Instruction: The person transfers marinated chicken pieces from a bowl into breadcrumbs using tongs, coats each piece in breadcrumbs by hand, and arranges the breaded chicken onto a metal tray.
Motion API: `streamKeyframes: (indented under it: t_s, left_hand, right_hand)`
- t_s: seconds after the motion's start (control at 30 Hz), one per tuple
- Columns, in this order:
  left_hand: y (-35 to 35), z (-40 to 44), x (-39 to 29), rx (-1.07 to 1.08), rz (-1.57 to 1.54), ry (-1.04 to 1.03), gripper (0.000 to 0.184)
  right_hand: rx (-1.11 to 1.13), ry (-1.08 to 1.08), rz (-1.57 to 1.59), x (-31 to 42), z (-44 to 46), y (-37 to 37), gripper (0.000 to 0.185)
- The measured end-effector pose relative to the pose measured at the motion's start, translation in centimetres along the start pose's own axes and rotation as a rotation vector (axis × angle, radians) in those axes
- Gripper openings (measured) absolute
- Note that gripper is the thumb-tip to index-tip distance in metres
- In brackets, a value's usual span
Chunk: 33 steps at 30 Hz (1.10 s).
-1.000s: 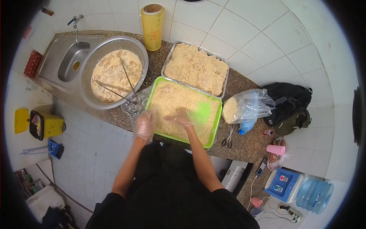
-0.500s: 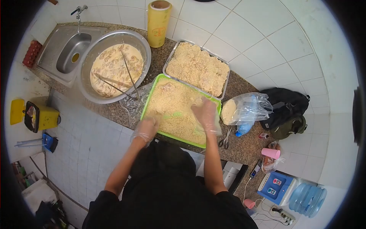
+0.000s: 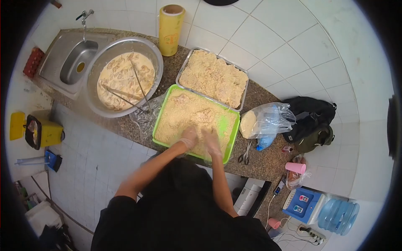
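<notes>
Both my hands wear clear plastic gloves and are in a green tray [image 3: 157,125] spread with pale breadcrumbs. My left hand [image 3: 189,139] and my right hand [image 3: 212,142] are close together near the tray's front side, fingers stretched forward into the crumbs, their tips partly buried and blurred. Just beyond the fingers lies a crumb-covered piece [image 3: 204,116], and another lump [image 3: 181,99] shows at the tray's upper left. Behind, a metal tray [image 3: 179,79] is filled with breaded pieces. At left, a large metal bowl [image 3: 93,67] holds pieces in creamy batter, with tongs [image 3: 138,79] resting in it.
A sink [image 3: 69,62] and a yellow film roll [image 3: 171,31] stand beyond the bowl. To the right are a plastic bag [image 3: 274,119], scissors [image 3: 246,154], a black bag [image 3: 310,113], a pink cup [image 3: 295,167] and a water dispenser [image 3: 302,207]. Crumpled plastic film [image 3: 144,119] lies beside the green tray.
My hands have come together from the tray's two sides to its front middle. Crumbs have shifted: a bare green patch shows at right, and a crumb-covered piece now shows in the middle.
</notes>
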State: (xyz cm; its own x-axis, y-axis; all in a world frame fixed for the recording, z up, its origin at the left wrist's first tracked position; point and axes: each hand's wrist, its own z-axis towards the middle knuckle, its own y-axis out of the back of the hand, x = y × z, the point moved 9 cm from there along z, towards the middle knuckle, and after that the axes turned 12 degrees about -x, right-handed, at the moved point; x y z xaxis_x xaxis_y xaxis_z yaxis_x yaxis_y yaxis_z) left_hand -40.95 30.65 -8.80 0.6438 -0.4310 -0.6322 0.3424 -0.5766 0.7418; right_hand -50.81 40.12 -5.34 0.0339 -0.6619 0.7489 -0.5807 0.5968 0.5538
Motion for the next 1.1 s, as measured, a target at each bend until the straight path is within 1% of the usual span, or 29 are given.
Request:
streamKeyframes:
  t_s: [0.07,0.13,0.17,0.23,0.3,0.33,0.37,0.43,0.53,0.57,0.63,0.67,0.73,0.77,0.8,0.83,0.87,0.9,0.93,0.97,1.03,1.07,1.1]
  left_hand:
    - [3.3,0.6,-3.0,-0.192,-0.045,-0.111,0.037]
    - [7.2,-0.5,-5.8,-0.381,-0.119,-0.245,0.036]
    - [5.8,0.0,-5.9,-0.374,-0.004,-0.367,0.041]
    - [2.7,1.1,-5.2,-0.368,0.225,-0.609,0.051]
    - [3.9,1.0,-5.8,-0.082,0.238,-0.328,0.043]
    - [4.0,0.8,-5.9,0.056,0.245,-0.185,0.039]
    - [3.3,0.8,-6.9,0.092,0.281,-0.271,0.042]
    - [1.8,0.7,-8.0,0.163,0.355,-0.433,0.049]
    - [2.6,1.8,-8.6,-0.030,0.230,-0.568,0.062]
    - [2.3,1.7,-8.0,-0.043,0.239,-0.633,0.065]
    - [2.2,1.8,-7.2,-0.080,0.254,-0.773,0.071]
    - [2.4,1.8,-7.6,-0.009,0.279,-0.656,0.072]
    - [3.2,1.7,-8.5,0.107,0.330,-0.421,0.074]
    - [4.1,1.6,-8.4,0.099,0.327,-0.394,0.073]
    - [4.9,0.4,-7.5,0.108,0.326,-0.363,0.072]
    - [5.3,-0.6,-6.4,0.125,0.326,-0.328,0.071]
    - [5.4,-0.6,-6.5,0.107,0.343,-0.384,0.064]
    - [5.6,-0.1,-6.8,0.081,0.357,-0.441,0.058]
    - [5.6,-0.2,-6.9,0.064,0.366,-0.495,0.053]
    - [5.9,-0.6,-7.1,0.124,0.313,-0.478,0.046]
    - [7.8,-1.5,-7.5,0.231,0.209,-0.436,0.039]
    - [8.2,-1.2,-6.1,0.126,0.192,-0.436,0.035]
    - [7.8,-1.6,-3.6,0.024,0.176,-0.431,0.033]
  right_hand:
    - [-0.032,-0.016,0.114,1.1,1.7,1.4,0.076]
    - [-0.061,0.058,0.229,3.5,2.4,3.0,0.064]
    - [-0.077,0.096,0.286,4.3,2.8,3.8,0.059]
    - [-0.104,0.185,0.178,2.9,5.2,4.1,0.050]
    - [-0.214,0.337,0.028,3.2,5.9,5.3,0.044]
    - [-0.312,0.443,-0.065,4.3,5.5,6.3,0.041]
    - [-0.408,0.544,-0.160,5.2,4.8,7.0,0.039]
    - [-0.429,0.487,-0.087,5.0,4.8,7.6,0.036]
    - [-0.422,0.456,0.017,4.8,5.9,7.2,0.031]
    - [-0.414,0.449,0.047,4.0,6.4,6.9,0.030]
    - [-0.337,0.350,0.176,2.0,8.9,5.8,0.030]
    - [-0.303,0.292,0.243,1.2,9.3,5.3,0.029]
    - [-0.394,0.338,0.143,1.2,9.6,5.8,0.031]
    - [-0.440,0.363,0.093,2.9,9.4,6.5,0.033]
    - [-0.332,0.324,-0.128,3.6,9.0,5.6,0.039]
    - [-0.212,0.277,-0.346,7.9,6.3,6.3,0.044]
    - [-0.090,0.239,-0.559,10.2,5.0,6.0,0.050]
    - [-0.105,0.324,-0.576,10.0,5.9,4.6,0.053]
    - [-0.114,0.401,-0.597,8.2,7.1,2.4,0.057]
    - [-0.120,0.480,-0.621,6.7,7.8,1.0,0.062]
    - [-0.030,0.452,-0.428,4.2,8.1,0.1,0.067]
    - [0.011,0.446,-0.325,4.6,8.0,0.0,0.071]
    - [0.038,0.374,-0.226,4.2,8.0,0.3,0.070]
